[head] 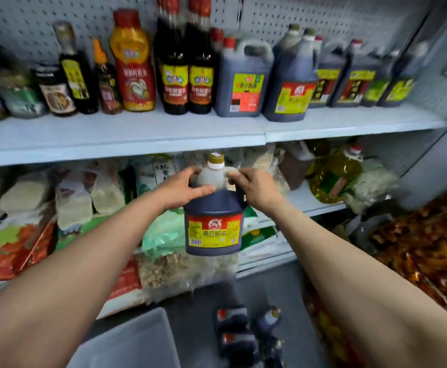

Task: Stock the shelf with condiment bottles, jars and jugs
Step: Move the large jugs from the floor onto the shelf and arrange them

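A dark soy sauce jug (213, 227) with a red and yellow label and an olive cap hangs in the air below the upper shelf (126, 134). My left hand (183, 188) grips its shoulder on the left. My right hand (254, 188) holds its handle on the right. On the upper shelf stands a row of sauce bottles (173, 67) and matching dark jugs (290, 83). The shelf's front strip before that row is bare. Several more dark jugs (246, 333) stand on the floor below.
The lower shelf (310, 200) holds bagged dry goods and a yellow oil bottle (336, 176). A grey bin (132, 343) sits on the floor at lower left. Red and gold packets (424, 248) pile up at the right. A grey wall panel (434, 166) closes the right side.
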### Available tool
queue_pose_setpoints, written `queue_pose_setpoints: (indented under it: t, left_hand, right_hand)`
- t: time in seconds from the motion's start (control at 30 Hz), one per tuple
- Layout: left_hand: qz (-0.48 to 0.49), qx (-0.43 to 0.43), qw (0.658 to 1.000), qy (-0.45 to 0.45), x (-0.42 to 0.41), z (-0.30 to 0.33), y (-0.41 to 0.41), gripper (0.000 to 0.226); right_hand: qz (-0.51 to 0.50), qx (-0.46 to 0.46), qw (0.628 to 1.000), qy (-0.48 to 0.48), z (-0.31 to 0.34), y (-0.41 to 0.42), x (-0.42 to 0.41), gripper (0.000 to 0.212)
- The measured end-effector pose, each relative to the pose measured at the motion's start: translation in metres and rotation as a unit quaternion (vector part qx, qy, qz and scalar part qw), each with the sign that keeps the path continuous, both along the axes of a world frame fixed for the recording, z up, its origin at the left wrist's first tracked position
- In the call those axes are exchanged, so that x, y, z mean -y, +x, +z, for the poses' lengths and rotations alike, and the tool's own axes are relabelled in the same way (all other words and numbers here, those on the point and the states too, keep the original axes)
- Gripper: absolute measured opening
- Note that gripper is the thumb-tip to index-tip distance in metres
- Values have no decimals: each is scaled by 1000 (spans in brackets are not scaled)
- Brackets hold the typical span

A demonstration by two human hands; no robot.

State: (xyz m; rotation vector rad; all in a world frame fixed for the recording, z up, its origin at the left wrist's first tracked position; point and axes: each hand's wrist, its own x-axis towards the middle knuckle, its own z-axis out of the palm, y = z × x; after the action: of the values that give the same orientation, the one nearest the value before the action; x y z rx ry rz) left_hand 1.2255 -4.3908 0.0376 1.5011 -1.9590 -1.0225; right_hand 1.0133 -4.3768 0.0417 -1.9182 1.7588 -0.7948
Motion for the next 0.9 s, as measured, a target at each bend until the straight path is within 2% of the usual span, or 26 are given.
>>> queue_pose_setpoints:
  t: [0.13, 0.33, 0.53, 0.67, 0.9]
  left_hand:
    - [5, -11, 1000, -29, 27, 52, -44, 82]
    - [71, -60, 989, -113, 73, 107, -142, 79]
    - [100, -68, 984, -133, 131, 156, -238, 83]
    - [121, -47, 977, -170, 170, 172, -279, 84]
    - [117, -15, 981, -153, 223, 160, -309, 93]
  right_hand:
    - [7, -12, 998, -57, 58, -43, 40, 47]
    - [73, -26, 990, -120, 126, -138, 108, 51]
    - [85, -29, 983, -160, 174, -231, 176, 47]
    - [68, -30, 981, -181, 185, -268, 220, 50]
    - [44, 9, 986, -161, 161, -297, 266, 48]
